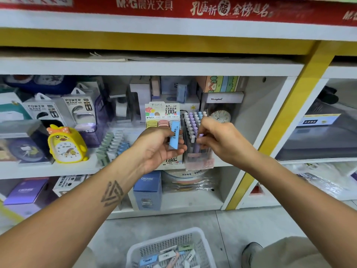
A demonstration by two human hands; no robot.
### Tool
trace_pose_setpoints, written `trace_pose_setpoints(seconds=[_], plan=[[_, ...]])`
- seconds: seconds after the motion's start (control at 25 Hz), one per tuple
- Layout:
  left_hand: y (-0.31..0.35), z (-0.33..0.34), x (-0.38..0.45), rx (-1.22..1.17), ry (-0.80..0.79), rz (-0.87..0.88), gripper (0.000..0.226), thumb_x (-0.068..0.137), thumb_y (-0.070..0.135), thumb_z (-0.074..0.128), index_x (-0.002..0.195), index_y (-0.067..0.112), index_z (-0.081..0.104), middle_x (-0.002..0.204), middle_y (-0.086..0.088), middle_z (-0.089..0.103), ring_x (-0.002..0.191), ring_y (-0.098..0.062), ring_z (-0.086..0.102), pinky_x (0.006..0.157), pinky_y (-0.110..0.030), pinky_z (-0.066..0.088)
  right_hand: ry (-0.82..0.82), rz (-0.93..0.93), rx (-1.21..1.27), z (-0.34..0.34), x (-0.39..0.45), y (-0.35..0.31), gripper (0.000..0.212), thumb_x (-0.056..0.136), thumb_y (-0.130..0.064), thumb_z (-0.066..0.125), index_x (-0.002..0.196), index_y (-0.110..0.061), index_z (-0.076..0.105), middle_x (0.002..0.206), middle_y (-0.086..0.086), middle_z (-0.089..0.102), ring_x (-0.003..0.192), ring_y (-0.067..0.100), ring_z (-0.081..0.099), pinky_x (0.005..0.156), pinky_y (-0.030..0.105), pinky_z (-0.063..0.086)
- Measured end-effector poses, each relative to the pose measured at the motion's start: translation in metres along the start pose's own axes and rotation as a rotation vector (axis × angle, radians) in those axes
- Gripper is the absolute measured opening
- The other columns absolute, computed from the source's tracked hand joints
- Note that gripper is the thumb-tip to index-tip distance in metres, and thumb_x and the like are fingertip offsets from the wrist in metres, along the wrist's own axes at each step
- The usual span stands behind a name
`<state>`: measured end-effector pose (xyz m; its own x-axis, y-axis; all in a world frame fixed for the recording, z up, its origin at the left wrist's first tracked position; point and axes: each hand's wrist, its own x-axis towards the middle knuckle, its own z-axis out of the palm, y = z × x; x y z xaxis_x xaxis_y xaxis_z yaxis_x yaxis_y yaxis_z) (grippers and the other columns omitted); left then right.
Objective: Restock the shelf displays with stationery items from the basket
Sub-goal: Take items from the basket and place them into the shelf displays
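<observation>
My left hand (160,146) grips a blue eraser bar (174,135), held upright in front of the pencil-lead display box (163,115) on the middle shelf. My right hand (218,140) pinches a small purple item (201,135) over the clear display box of pastel pens (195,132). On the floor below stands a white mesh basket (146,248) with several pastel eraser bars (170,256) inside. A rack of green, white and blue eraser bars (113,146) sits on the shelf left of my left hand.
A yellow duck alarm clock (66,145) and power bank packs (79,111) stand at the left of the shelf. A small round clock (220,117) is behind the pens. A blue CRUHRE box (147,190) sits on the lower shelf. A yellow post (286,113) divides the shelving.
</observation>
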<state>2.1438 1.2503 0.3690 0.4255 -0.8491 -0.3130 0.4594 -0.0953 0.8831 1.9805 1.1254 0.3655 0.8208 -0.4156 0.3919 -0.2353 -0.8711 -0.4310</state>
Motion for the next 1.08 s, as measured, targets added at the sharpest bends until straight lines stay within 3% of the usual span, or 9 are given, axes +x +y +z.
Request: trace_pose_setpoints(seconds=[0.12, 0.24, 0.32, 0.48, 0.6, 0.72, 0.84, 0.96, 1.08], plan=[[0.001, -0.001, -0.001, -0.030, -0.009, -0.001, 0.025, 0.099, 0.000, 0.043, 0.119, -0.011, 0.054, 0.094, -0.028, 0.064, 0.069, -0.036, 0.072, 0.068, -0.041, 0.063, -0.031, -0.034, -0.073, 0.005, -0.001, 0.001, 0.006, 0.094, -0.010, 0.065, 0.091, -0.007, 0.061, 0.081, 0.005, 0.070, 0.077, 0.023, 0.067, 0.068, 0.034, 0.049], [0.002, -0.002, 0.000, -0.015, -0.021, 0.008, 0.021, 0.099, 0.001, 0.045, 0.116, -0.008, 0.056, 0.094, -0.028, 0.067, 0.074, -0.037, 0.072, 0.071, -0.044, 0.062, -0.039, -0.011, -0.282, 0.002, 0.005, 0.001, 0.018, 0.098, -0.019, 0.061, 0.098, -0.007, 0.074, 0.096, 0.007, 0.067, 0.091, 0.026, 0.064, 0.078, 0.042, 0.050], [0.003, -0.004, -0.001, 0.023, -0.019, 0.025, 0.019, 0.099, 0.001, 0.050, 0.115, -0.004, 0.057, 0.091, -0.026, 0.071, 0.075, -0.037, 0.072, 0.073, -0.045, 0.062, 0.028, -0.002, -0.268, -0.001, 0.010, -0.010, 0.022, 0.099, -0.025, 0.061, 0.102, -0.011, 0.077, 0.097, 0.004, 0.066, 0.089, 0.022, 0.063, 0.077, 0.041, 0.051], [0.005, -0.011, 0.000, 0.016, 0.006, 0.098, 0.022, 0.096, 0.006, 0.059, 0.116, 0.005, 0.065, 0.100, -0.018, 0.074, 0.094, -0.033, 0.071, 0.079, -0.040, 0.058, 0.055, 0.312, 0.359, 0.008, 0.025, -0.040, 0.026, 0.096, -0.029, 0.066, 0.117, -0.013, 0.067, 0.086, 0.010, 0.075, 0.071, 0.018, 0.070, 0.065, 0.031, 0.055], [0.014, -0.019, -0.002, -0.056, -0.033, 0.166, 0.016, 0.097, 0.013, 0.058, 0.107, 0.016, 0.070, 0.093, -0.006, 0.074, 0.085, -0.021, 0.068, 0.081, -0.037, 0.052, -0.051, 0.490, 0.900, 0.019, 0.038, -0.059, 0.023, 0.099, -0.023, 0.063, 0.114, -0.007, 0.062, 0.091, 0.022, 0.075, 0.072, 0.025, 0.073, 0.062, 0.028, 0.060], [0.019, -0.029, -0.007, -0.122, -0.074, 0.163, 0.026, 0.097, 0.013, 0.056, 0.121, 0.013, 0.066, 0.097, -0.004, 0.072, 0.071, -0.013, 0.067, 0.065, -0.028, 0.051, -0.087, 0.458, 1.214, 0.034, 0.047, -0.069, 0.014, 0.099, -0.012, 0.060, 0.107, -0.001, 0.065, 0.087, 0.022, 0.074, 0.072, 0.025, 0.074, 0.070, 0.026, 0.062], [0.029, -0.046, -0.010, -0.030, -0.014, 0.158, 0.034, 0.094, 0.012, 0.061, 0.127, 0.007, 0.063, 0.105, -0.008, 0.069, 0.081, -0.015, 0.063, 0.078, -0.031, 0.046, -0.036, 0.420, 0.954, 0.046, 0.057, -0.070, 0.008, 0.098, -0.004, 0.060, 0.100, -0.002, 0.067, 0.075, 0.017, 0.069, 0.056, 0.017, 0.064, 0.055, 0.021, 0.054], [0.048, -0.071, -0.015, 0.114, 0.125, 0.222, 0.022, 0.087, 0.009, 0.070, 0.108, 0.001, 0.070, 0.091, -0.014, 0.071, 0.072, -0.018, 0.063, 0.065, -0.027, 0.049, -0.112, 0.397, 0.631, 0.053, 0.064, -0.074, 0.008, 0.097, -0.008, 0.064, 0.091, -0.012, 0.069, 0.067, 0.011, 0.067, 0.048, 0.015, 0.057, 0.047, 0.023, 0.047], [0.058, -0.094, -0.019, 0.198, 0.215, 0.227, 0.008, 0.088, -0.001, 0.067, 0.095, -0.006, 0.067, 0.083, -0.020, 0.070, 0.063, -0.023, 0.066, 0.059, -0.026, 0.059, -0.128, 0.397, 0.729, 0.061, 0.069, -0.083, 0.007, 0.094, -0.006, 0.067, 0.100, -0.002, 0.067, 0.066, 0.010, 0.070, 0.046, 0.015, 0.058, 0.044, 0.021, 0.045]])
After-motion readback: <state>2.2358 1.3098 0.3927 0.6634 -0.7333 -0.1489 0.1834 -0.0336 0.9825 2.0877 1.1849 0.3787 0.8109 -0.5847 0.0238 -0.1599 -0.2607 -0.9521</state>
